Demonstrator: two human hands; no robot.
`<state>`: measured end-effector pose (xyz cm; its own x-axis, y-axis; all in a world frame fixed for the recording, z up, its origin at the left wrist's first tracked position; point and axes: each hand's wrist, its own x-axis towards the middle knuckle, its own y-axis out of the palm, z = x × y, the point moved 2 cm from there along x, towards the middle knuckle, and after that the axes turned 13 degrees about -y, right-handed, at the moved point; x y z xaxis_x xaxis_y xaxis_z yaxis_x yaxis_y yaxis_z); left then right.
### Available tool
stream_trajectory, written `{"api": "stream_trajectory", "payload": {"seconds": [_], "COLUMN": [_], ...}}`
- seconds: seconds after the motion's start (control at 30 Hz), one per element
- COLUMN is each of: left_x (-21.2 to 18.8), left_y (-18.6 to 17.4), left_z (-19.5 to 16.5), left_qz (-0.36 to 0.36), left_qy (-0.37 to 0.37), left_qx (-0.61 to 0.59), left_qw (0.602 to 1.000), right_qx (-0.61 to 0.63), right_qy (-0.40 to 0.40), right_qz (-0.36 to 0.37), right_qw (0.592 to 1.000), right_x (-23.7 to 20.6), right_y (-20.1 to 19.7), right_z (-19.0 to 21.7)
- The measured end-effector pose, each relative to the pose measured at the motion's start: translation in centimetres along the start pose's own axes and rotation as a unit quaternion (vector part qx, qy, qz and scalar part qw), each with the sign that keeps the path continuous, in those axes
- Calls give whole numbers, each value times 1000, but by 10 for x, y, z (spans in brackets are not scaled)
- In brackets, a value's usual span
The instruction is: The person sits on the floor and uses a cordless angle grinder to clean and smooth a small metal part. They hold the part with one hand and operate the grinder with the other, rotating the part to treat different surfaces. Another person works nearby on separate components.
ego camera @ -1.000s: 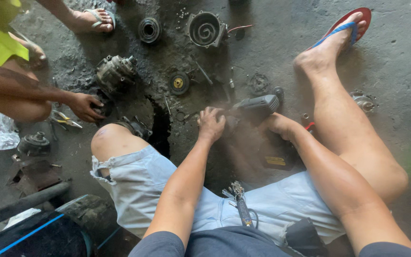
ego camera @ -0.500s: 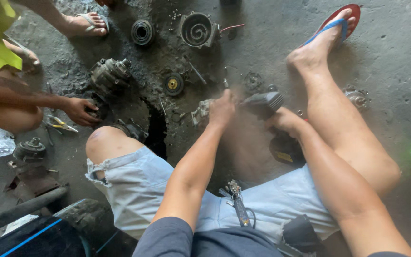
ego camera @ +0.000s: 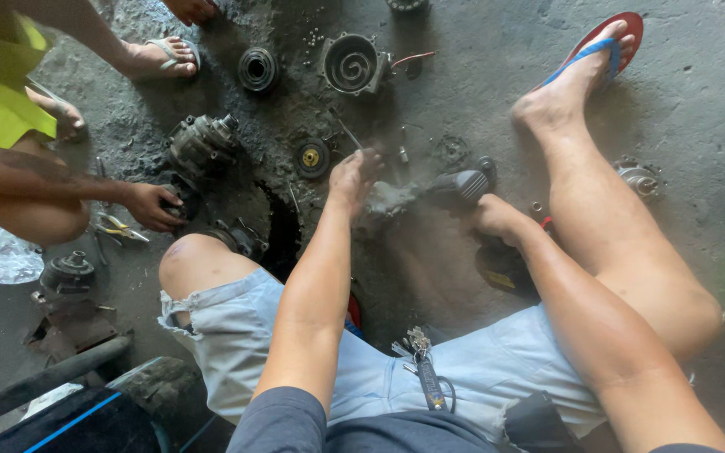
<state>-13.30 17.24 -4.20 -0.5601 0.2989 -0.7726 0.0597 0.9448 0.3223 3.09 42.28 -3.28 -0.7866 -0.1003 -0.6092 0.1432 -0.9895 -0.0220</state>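
Sitting on the oily floor (ego camera: 698, 109), the person closes the right hand (ego camera: 490, 216) around a dark power tool (ego camera: 461, 186), its tip at a dusty part (ego camera: 389, 199) steadied under the curled left hand (ego camera: 354, 174). Cleaning looks underway; steady pressure comes next.

The person wears pale, washed-out denim shorts (ego camera: 237, 335) with a frayed, torn hem at the knee, and a dark grey short-sleeved shirt (ego camera: 295, 424). A bunch of keys (ego camera: 419, 356) on a dark strap hangs at the waist. One foot wears a red flip-flop (ego camera: 610, 38) with blue straps. Both forearms and the lower legs are bare.
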Motion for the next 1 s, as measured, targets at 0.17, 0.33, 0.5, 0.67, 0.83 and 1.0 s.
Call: {"api": "stream_trajectory", "payload": {"seconds": [0.17, 0.33, 0.5, 0.67, 0.83, 1.0], "left_x": [0, -8, -18, -24, -21, -19], "left_y": [-17, -44, -56, -61, -67, -73], "left_z": [-4, 2, 36, 43, 48, 53], "left_qz": [-32, -195, -37, -68, -87, -83], "left_qy": [35, 218, 74, 156, 150, 167], "left_qx": [-68, 188, 463, 529, 539, 520], "left_qw": [997, 938, 882, 831, 824, 833], "right_qx": [-3, -46, -11, 58, 21, 34], "right_qy": [-6, -19, -90, -70, -13, 6], "right_qz": [-6, 32, 81, 63, 71, 63], "right_qw": [1000, 998, 993, 994, 997, 997], "right_x": [1, 5, 0, -9, -10, -14], "right_y": [-2, -3, 10, 23, 30, 32], "right_z": [-6, -12, 7, 36, 50, 45]}}
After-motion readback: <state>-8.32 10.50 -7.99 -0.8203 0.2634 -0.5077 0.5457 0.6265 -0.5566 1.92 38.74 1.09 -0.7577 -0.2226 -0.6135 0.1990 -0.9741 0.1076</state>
